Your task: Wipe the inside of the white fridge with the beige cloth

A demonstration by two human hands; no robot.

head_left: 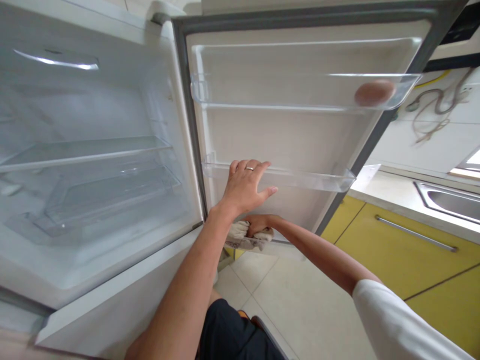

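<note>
My left hand (245, 186), with a ring on one finger, rests at the clear middle door shelf (307, 179) of the fridge. Its fingers lie over the shelf's rim and the thumb stands apart. Below it, my right hand (259, 225) is closed on a pale, crumpled cloth (240, 231) at the left end of the bottom door shelf (287, 248). Part of the cloth hangs over that shelf's front edge. The right fingertips are hidden in the folds. The fridge door (285, 135) stands wide to the right of the cabinet.
A brownish, egg-like round object (375, 93) sits at the right end of the upper door shelf (270, 92). At left, the lit fridge interior has a glass shelf (86, 149). Yellow cabinets (397, 245) and a counter with a sink (453, 202) stand at right.
</note>
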